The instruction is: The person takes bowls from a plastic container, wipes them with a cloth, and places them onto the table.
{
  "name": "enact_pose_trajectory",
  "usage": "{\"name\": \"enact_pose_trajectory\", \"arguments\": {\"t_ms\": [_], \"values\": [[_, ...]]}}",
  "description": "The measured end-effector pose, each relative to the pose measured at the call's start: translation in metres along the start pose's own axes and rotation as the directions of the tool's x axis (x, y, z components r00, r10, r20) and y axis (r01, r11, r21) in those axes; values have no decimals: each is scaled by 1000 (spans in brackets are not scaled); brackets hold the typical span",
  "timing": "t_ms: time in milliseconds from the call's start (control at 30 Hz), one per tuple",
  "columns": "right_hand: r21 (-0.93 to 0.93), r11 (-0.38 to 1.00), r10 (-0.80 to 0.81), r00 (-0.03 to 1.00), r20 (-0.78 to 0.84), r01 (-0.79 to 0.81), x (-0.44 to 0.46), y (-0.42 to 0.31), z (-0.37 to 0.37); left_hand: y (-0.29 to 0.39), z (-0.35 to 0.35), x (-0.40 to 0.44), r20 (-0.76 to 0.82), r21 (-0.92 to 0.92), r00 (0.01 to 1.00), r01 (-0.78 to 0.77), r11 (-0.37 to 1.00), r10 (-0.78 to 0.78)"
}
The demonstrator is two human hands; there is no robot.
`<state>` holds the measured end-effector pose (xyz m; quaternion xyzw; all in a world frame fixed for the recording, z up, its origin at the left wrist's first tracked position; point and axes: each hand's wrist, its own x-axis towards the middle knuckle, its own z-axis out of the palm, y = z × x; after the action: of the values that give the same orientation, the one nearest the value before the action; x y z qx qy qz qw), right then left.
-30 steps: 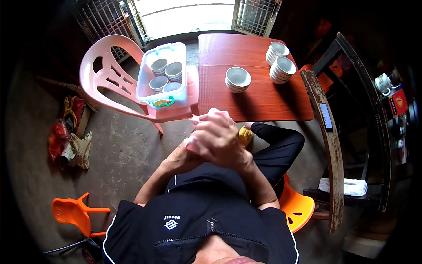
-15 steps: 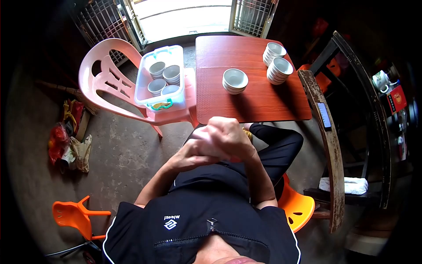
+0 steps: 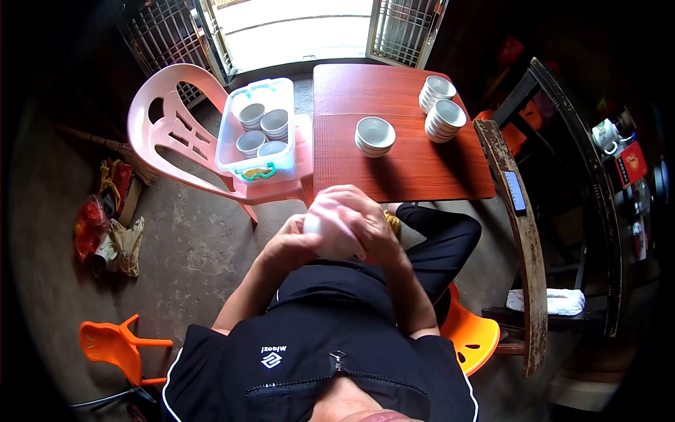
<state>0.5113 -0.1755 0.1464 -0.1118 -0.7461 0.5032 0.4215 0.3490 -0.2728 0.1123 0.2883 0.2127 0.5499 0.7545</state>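
In front of my belly, just short of the table edge, my left hand (image 3: pixel 287 243) is closed around the side of a white bowl (image 3: pixel 329 240). The bowl's rounded outside shows between my hands, blurred by motion. My right hand (image 3: pixel 369 221) curls over the bowl from the upper right, with something pale pink, perhaps a cloth, under its fingers; the smear hides its exact form. On the table beyond, a short stack of white bowls (image 3: pixel 375 133) is nearest to my hands. Two taller bowl stacks (image 3: pixel 445 119) (image 3: pixel 437 90) stand near the table's right edge.
The red-brown table (image 3: pixel 415 179) is ahead. To its left, a pink chair (image 3: pixel 151 116) bears a clear plastic box (image 3: pixel 226 144) with several bowls inside. A wooden bench (image 3: pixel 520 246) with a phone (image 3: pixel 515 191) and white cloth (image 3: pixel 555 302) is on the right. An orange chair (image 3: pixel 112 344) stands lower left.
My hands have parted a little and turned, so the white bowl between them now shows. My left hand has shifted slightly left. The stacks on the table are unchanged.
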Motion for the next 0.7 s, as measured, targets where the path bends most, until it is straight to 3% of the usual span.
{"name": "enact_pose_trajectory", "arguments": {"t_ms": [33,67,133,200,300,333,400,433,467,500,533,567,633,667,700], "values": [[-260,902,-367,929,-39,345,-6,15,5,-2,-3,2,-31,-99,998,-65,993,62],[-333,886,-414,874,-255,323,-22,21,26,-5,-8,4,-68,-194,991,-130,972,119],[-622,779,-372,856,-358,79,-32,13,48,-14,-12,9,-162,-340,976,-192,921,143],[-597,773,-434,864,-254,213,-29,11,42,-20,-18,9,-121,-451,984,-170,876,129],[-489,717,-438,867,238,496,13,-17,0,-3,2,4,12,-319,995,-88,944,97],[-415,763,-317,846,429,496,19,-27,-11,-5,5,1,93,-271,994,-29,962,56],[-234,966,38,842,538,106,22,-34,-15,-18,6,1,-23,-134,999,-27,991,24],[-175,970,-52,853,519,166,23,-28,-16,-9,17,1,-70,-148,998,-8,989,-3],[-173,902,-263,822,505,395,22,-13,-16,-14,-1,0,-44,-177,999,-21,984,14],[-74,979,-164,950,266,190,11,-6,-11,-9,5,-2,-68,-201,997,-48,978,35],[-145,949,-283,959,7,281,1,1,3,-2,10,-1,-93,-225,994,-78,971,59],[-254,914,-379,890,-253,317,-9,8,17,-3,7,2,-86,-246,985,-166,955,149],[-559,813,-423,824,-378,161,-25,22,45,4,10,4,-90,-124,973,-224,967,214],[-492,849,-385,862,-331,190,-23,26,39,6,12,4,-59,-36,973,-225,974,223],[-420,883,-345,895,-282,208,-18,26,33,9,14,1,-73,-60,988,-143,988,138]]}}
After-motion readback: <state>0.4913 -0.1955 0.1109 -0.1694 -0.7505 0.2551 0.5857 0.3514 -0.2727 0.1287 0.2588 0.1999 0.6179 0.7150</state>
